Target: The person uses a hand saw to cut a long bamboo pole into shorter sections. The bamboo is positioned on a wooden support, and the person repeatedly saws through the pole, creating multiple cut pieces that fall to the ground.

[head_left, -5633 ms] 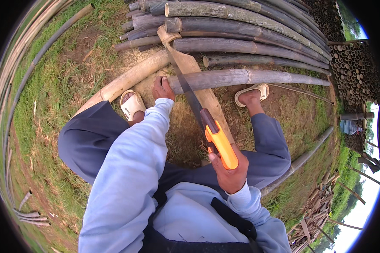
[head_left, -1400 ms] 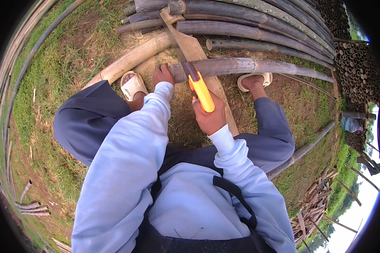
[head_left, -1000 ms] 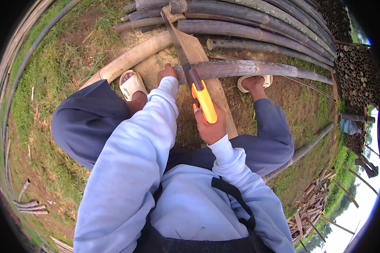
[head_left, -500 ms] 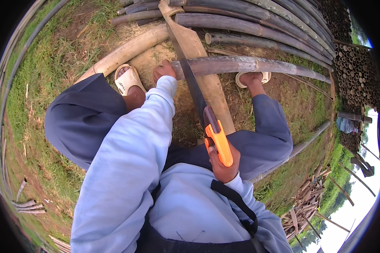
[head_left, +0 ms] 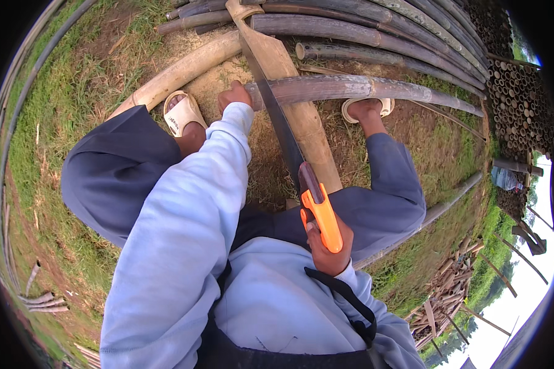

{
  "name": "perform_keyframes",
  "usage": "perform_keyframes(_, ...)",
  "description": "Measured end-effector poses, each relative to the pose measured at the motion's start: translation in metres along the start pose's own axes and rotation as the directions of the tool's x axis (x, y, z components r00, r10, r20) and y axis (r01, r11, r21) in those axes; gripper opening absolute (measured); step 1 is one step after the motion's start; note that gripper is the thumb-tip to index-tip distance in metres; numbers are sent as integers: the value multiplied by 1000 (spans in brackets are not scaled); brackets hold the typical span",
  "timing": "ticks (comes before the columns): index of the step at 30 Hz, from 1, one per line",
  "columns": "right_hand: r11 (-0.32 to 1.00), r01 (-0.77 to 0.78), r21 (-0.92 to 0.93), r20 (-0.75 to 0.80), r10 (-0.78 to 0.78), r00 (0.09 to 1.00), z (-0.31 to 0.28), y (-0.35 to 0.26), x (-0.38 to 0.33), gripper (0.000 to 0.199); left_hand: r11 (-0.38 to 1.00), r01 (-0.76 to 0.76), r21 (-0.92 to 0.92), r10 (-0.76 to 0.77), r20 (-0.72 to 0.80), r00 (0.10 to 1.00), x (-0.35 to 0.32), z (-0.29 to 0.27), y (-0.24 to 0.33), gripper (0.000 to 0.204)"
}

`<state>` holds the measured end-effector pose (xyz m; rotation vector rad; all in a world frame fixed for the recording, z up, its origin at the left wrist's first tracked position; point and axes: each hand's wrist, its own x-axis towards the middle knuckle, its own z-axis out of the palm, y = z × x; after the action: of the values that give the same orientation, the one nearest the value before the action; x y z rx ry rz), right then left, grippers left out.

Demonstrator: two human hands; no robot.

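Note:
I look down at a grey bamboo pole [head_left: 363, 89] lying crosswise over a pale wooden support [head_left: 301, 117]. My left hand [head_left: 235, 95] presses on the pole's cut end. My right hand [head_left: 329, 249] is shut on the orange handle of a hand saw [head_left: 319, 212], drawn back close to my chest. The saw's dark blade [head_left: 276, 114] runs forward and crosses the pole just right of my left hand. My feet in pale sandals sit on either side, the left one [head_left: 181, 114] beside the pole's end, the right one [head_left: 366, 107] against the pole.
A stack of long dark bamboo poles [head_left: 375, 37] lies beyond the sawn pole. A thick pale log [head_left: 178, 74] angles off to the left. Sawdust covers the ground between my feet. Stacked pole ends [head_left: 523, 92] stand at right, split wood pieces [head_left: 443, 295] at lower right, grass around.
The saw went forward with my right hand near the pole, then came back. It is now pulled furthest back toward my body. My left hand stayed on the pole.

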<state>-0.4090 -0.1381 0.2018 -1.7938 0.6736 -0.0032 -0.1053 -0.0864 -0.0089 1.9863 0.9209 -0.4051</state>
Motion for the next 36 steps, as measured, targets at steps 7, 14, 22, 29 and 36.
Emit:
perform_keyframes(7, 967, 256, -6, 9, -256, 967, 55, 11, 136, 19, 998, 48, -29, -48, 24, 999, 5, 1, 7, 58)
perform_keyframes(14, 997, -59, -44, 17, 60, 998, 4, -15, 3, 31, 999, 34, 21, -34, 27, 999, -6, -5, 5, 56)
perform_keyframes(22, 951, 306, 35, -55, -304, 951, 57, 22, 111, 15, 993, 109, -53, -102, 113, 988, 37, 16, 16, 64)
perform_keyframes(29, 979, 200, 39, -10, -199, 980, 54, -9, 120, 22, 996, -24, 90, 13, 120, 993, 56, 23, 25, 69)
perform_keyframes(36, 986, -33, 163, 31, 29, 999, 41, 1, 80, 16, 993, -102, 52, 98, 70, 993, 27, 1, 34, 63)
